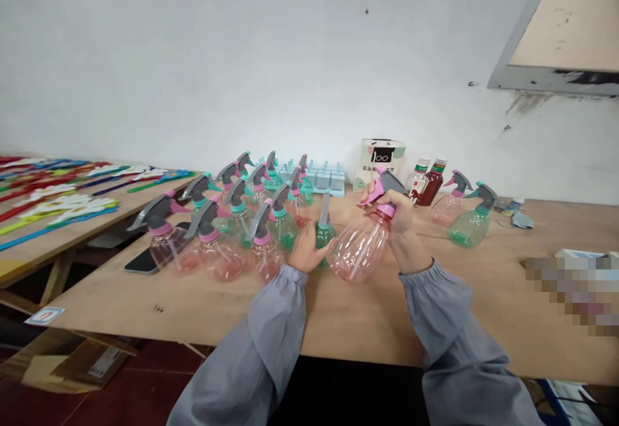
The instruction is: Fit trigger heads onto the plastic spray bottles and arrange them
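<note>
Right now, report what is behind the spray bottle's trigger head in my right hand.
Behind the gray-and-pink trigger head is a printed box, its black panel and glasses drawing visible. The trigger head and right hand cover part of its lower front.

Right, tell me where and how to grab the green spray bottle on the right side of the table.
I'd grip the green spray bottle just under its teal collar, coming from the near right. The round body narrows there, so its wider shoulder should help stop the fingers slipping down. The pink spray bottle close behind on the left makes that side tighter.
</note>
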A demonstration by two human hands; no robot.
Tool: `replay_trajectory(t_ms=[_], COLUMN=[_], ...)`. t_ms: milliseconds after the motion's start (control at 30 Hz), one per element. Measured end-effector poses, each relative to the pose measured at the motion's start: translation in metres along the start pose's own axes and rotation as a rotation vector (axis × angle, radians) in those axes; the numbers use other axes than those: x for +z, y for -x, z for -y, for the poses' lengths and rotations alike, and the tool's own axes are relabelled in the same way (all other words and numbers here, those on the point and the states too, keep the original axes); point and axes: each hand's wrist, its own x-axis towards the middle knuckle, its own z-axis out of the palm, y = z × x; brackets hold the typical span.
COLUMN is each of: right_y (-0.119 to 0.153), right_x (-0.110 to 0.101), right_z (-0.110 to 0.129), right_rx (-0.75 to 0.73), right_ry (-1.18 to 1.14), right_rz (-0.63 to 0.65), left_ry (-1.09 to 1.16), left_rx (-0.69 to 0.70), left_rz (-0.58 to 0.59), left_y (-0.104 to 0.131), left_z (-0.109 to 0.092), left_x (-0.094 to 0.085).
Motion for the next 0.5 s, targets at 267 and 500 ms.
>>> replay_trajectory(t_ms=[267,500], right_y=[0.0015,0.0016], right_x=[0.0050,0.0068], right_z=[0.0017,0.0034], right_rx=[-0.004,-0.039], right_ry=[0.035,0.023], right_rz=[0.024,-0.014], left_ry=[0.045,0.024], left_rx=[0.015,0.001], left_rz=[0.024,0.032], left_y=[-0.0006,-0.0003], left_z=[-0.0036,-0.0064], left_x=[-0.0044,-0.0050])
